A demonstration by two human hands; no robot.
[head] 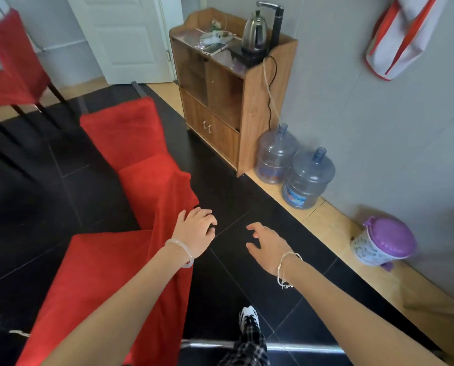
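Both my arms reach forward over a black tiled floor. My left hand (195,229) hangs beside the edge of a chair draped in a red cover (141,196), fingers loosely curled and holding nothing; whether it touches the cloth I cannot tell. A pale bangle circles that wrist. My right hand (266,240) is in the air to the right, fingers spread and relaxed, empty, with a thin silver bracelet on its wrist.
Another red-covered chair (11,64) stands at the far left. A wooden cabinet (257,109) with a kettle (255,33) stands by the grey wall. Two water jugs (307,178) and a purple-lidded bin (384,241) line the wall. A white door (125,35) is behind. My shoe (249,317) shows below.
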